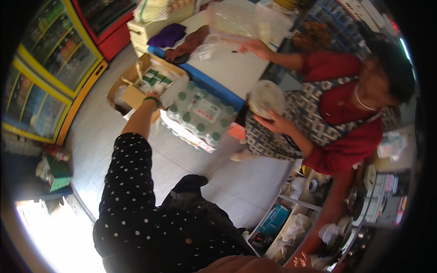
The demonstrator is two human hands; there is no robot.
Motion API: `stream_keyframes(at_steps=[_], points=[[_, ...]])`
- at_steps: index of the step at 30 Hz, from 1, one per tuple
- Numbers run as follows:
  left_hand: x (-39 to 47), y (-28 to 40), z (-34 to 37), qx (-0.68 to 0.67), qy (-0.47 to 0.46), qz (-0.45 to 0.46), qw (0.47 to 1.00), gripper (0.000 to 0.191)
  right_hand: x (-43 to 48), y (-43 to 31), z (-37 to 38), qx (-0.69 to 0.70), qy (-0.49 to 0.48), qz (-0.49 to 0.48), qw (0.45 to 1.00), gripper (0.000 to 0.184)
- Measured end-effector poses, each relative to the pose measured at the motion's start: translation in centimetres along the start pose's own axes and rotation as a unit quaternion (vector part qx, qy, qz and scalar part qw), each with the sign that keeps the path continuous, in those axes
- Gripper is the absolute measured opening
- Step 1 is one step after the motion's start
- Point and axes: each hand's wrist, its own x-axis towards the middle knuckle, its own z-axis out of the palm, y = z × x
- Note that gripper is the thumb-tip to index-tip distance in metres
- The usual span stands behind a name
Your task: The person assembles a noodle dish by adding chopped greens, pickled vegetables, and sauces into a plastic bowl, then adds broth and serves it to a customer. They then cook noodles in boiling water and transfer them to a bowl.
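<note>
My left hand [153, 94], with a green beaded bracelet at the wrist and a polka-dot sleeve, reaches to an open cardboard box [135, 97]. Its fingers are over the box's near side, by green-and-white packets [155, 77]; whether they grip anything is hidden. Against the box lies a shrink-wrapped pack of green-capped bottles [201, 111]. Low in the picture a bare forearm shows, with a few bent fingers of my right hand [302, 261] near the lower shelves; the rest of that hand is out of view.
A person in a red top and patterned apron [341, 99] stands at right, holding a round plastic tub [267, 97], other hand over a white table [225, 71]. Yellow-framed drinks coolers [73, 92] stand at left. A shelf unit [300, 201] with goods is at lower right.
</note>
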Motion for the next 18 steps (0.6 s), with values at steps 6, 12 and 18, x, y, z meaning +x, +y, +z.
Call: stream_keyframes(at_steps=[6, 12, 18], points=[[-1.0, -2.6, 4.2, -0.219, 0.146, 0.113, 0.958, 0.034, -9.1, 9.3, 2.7, 0.105, 0.032, 0.079, 0.991, 0.04], [-10.2, 1.5, 12.4, -0.296, 0.426, -0.075, 0.852, 0.034, -20.7, 22.6, 10.8, 0.106, 0.137, 0.132, 0.976, 0.034], [-22.1, 12.2, 21.0, -0.337, 0.376, -0.054, 0.862, 0.041, -30.6, 29.0, 17.8, 0.291, 0.207, 0.186, 0.915, 0.031]])
